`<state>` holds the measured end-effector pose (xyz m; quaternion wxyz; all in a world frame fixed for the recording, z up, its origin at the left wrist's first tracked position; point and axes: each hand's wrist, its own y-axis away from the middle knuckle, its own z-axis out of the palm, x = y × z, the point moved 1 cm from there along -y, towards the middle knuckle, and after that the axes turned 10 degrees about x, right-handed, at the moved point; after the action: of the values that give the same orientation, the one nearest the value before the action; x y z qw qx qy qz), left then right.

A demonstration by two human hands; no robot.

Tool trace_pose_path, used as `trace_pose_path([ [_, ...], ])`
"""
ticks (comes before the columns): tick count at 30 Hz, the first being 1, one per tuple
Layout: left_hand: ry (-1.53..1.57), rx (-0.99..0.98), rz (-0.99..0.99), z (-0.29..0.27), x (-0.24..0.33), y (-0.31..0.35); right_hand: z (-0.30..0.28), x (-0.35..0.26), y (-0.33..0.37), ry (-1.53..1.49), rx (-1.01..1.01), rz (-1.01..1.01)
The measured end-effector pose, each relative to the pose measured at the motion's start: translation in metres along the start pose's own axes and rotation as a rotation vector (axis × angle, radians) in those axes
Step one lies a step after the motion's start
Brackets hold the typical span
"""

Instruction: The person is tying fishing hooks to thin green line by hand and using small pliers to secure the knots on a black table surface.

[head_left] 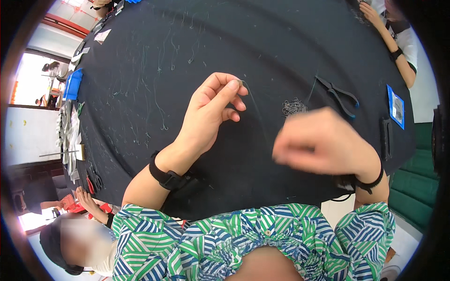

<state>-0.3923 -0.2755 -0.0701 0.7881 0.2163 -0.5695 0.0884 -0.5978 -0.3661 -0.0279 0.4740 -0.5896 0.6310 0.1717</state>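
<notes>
My left hand (pixel 213 105) is raised over the middle of the black cloth, thumb and forefinger pinched on a thin green fishing line (pixel 253 99). Whether a hook is also between those fingertips is hidden. The line slants down toward my right hand (pixel 323 143), which is blurred by motion, its fingers curled together where the line seems to end. Just beyond the right hand lies a pile of small grey fish hooks (pixel 294 107). Black pliers with blue-tipped handles (pixel 338 95) rest farther right, near another strand of green line.
Several tied hooks and line lengths (pixel 159 70) are scattered over the left of the black-covered table (pixel 234 37). A blue packet (pixel 396 107) and a black bar-shaped object (pixel 386 138) lie at the right. Scissors (pixel 97 179) sit at the left edge. Other people work around the rim.
</notes>
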Motion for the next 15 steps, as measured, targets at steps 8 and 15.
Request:
trace_pose_path([
  [8,-0.12,-0.226,-0.083,0.007,0.004,0.012,-0.011,0.014,-0.01,0.248,0.401,0.211],
  [15,-0.072,-0.34,-0.236,0.01,0.003,0.015,0.004,0.024,-0.012,0.111,0.272,0.017],
])
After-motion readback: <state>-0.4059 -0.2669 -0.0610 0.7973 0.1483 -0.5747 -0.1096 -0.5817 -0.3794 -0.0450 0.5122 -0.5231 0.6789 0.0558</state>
